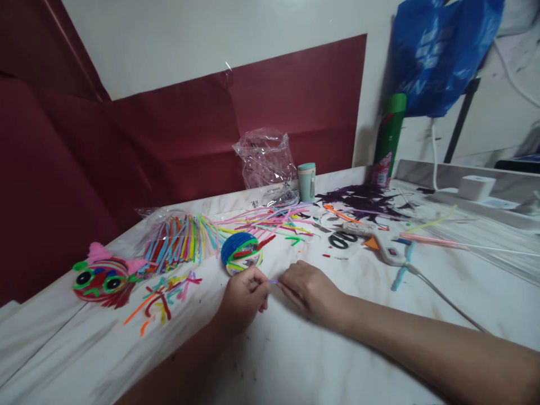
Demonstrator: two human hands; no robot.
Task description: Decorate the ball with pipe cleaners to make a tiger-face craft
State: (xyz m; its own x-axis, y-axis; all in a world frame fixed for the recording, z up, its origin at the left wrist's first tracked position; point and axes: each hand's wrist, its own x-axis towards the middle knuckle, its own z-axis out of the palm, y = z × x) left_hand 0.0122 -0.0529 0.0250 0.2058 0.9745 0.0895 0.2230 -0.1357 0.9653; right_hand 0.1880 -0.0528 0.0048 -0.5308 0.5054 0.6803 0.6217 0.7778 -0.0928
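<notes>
A short purple pipe cleaner (273, 280) stretches across the small gap between my two hands. Its left end is pinched by my left hand (247, 292), thumb against curled fingers. My right hand (310, 289) has its fingers closed around the other end, knuckles up. Just behind my left hand sits a ball (236, 250) covered partly in blue and green pipe cleaners, with red and pale bits on its open side. Cut pipe cleaner scraps (162, 301) lie scattered to the left of my left hand.
Far left rests a pipe-cleaner animal head (103, 278) with big eyes. Bundled pipe cleaners (181, 239) fan out behind. A glue gun (392, 253) with its cord lies right, near clear sticks (493, 247). Behind stand a mint cup (306, 183) and a green can (390, 132).
</notes>
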